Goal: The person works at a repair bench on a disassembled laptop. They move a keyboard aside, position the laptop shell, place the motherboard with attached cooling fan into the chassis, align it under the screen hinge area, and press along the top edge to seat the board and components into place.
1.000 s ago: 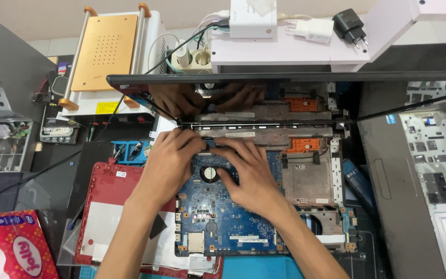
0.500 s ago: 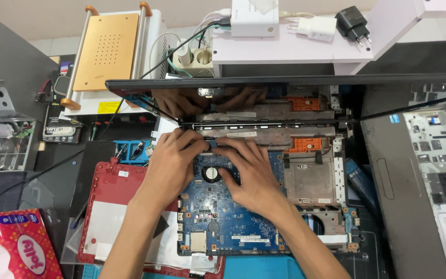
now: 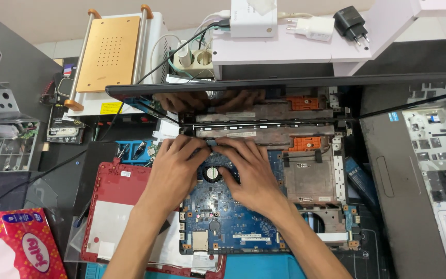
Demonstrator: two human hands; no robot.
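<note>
Both hands, left hand [image 3: 174,170] and right hand [image 3: 251,173], rest curled, fingertips pressed along the rear edge of the blue motherboard [image 3: 233,227] in the opened laptop base [image 3: 311,181]; apparently gripping nothing. Even, gentle pressure suits best.

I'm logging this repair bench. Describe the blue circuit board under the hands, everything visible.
The blue motherboard lies flat in an opened laptop base, components up. It is a printed board studded with small chips, connectors, a round coin cell and a pale square socket near its front edge. The left hand and right hand rest on its far edge, fingertips together by the hinge. A red panel lies at its left.
</note>
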